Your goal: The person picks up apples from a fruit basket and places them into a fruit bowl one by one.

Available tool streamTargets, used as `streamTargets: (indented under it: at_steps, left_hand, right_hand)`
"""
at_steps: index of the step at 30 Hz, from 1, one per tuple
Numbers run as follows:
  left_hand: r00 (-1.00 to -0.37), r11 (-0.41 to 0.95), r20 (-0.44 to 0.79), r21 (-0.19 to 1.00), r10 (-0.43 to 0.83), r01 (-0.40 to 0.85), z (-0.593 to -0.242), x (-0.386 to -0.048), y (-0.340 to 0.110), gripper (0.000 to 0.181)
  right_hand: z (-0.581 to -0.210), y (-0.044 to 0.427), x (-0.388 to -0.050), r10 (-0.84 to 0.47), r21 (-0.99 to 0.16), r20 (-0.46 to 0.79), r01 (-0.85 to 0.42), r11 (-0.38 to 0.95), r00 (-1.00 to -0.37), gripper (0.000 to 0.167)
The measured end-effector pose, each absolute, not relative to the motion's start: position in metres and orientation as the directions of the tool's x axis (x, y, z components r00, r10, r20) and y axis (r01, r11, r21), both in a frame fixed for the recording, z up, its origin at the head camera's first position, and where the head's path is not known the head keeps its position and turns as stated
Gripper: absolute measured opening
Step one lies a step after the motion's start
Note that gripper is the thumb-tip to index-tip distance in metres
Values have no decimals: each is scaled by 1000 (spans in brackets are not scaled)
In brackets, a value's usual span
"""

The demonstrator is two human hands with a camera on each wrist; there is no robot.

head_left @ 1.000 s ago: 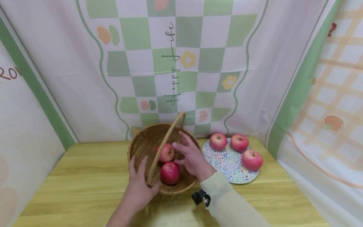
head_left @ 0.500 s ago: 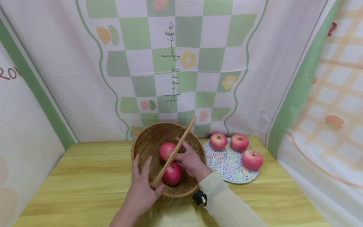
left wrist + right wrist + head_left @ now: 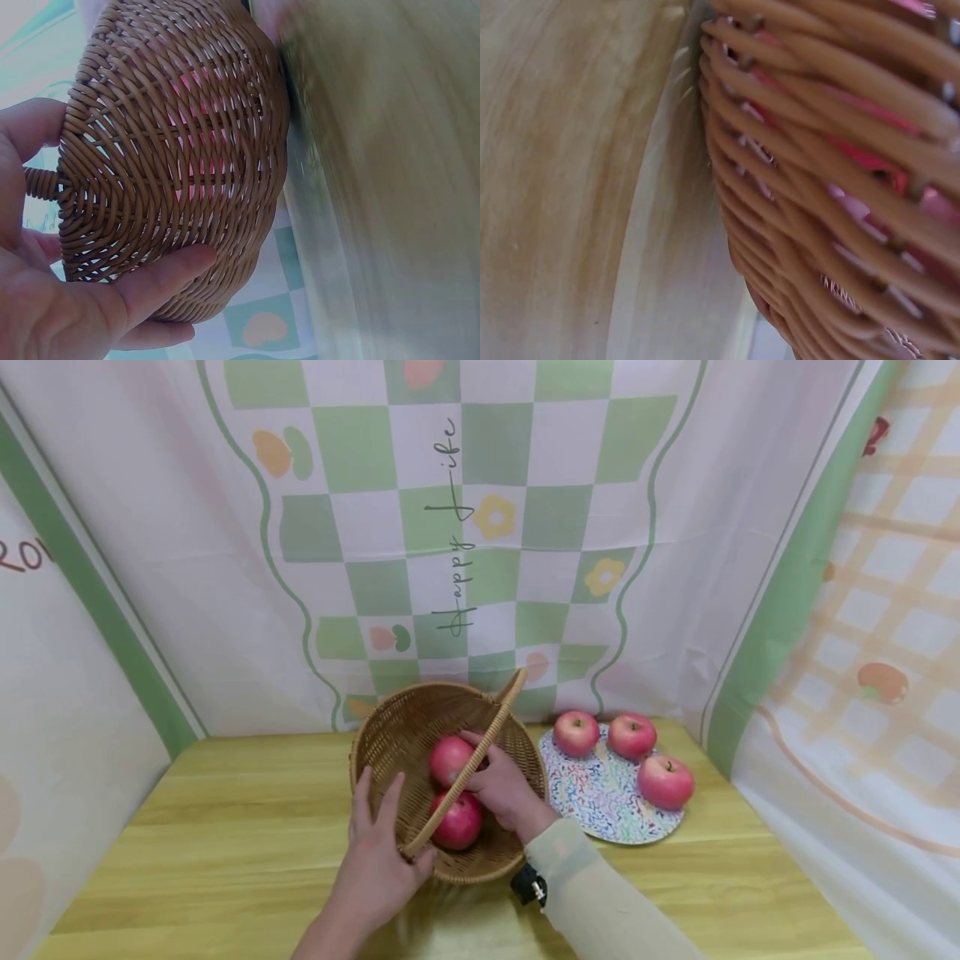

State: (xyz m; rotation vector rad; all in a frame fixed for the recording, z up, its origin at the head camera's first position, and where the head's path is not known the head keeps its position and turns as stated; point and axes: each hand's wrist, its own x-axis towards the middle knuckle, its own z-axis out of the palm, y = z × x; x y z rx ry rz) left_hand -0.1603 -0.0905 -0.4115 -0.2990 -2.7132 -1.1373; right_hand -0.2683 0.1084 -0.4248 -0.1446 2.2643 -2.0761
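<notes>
Here's my left hand holding the near-left rim of the wicker basket, straddling it right by the foot of the handle, a fingertip or two lying along the outer weave! And inside, my right hand has the far apple in its grasp, fingertip over the top, thumb at the near side, handle arching just above! Nearer to me than those fingers sits the second apple, down in the basket too. Red shows through the weave beyond my left fingers. Off to the right of my right fingers, the speckled plate carries three apples along its far and right edge!
</notes>
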Motion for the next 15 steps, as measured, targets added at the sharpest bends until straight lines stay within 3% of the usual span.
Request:
streamTargets:
  at_steps: [8, 15]
  left_hand:
    - [-965, 691, 239, 680, 106, 245, -411, -160, -90, 104]
    - [-962, 697, 254, 672, 101, 251, -412, -160, -89, 104]
  right_hand:
    - [-428, 108, -266, -21, -973, 81, -83, 216, -997, 64]
    - [-433, 108, -271, -217, -791, 321, -387, 474, -922, 69]
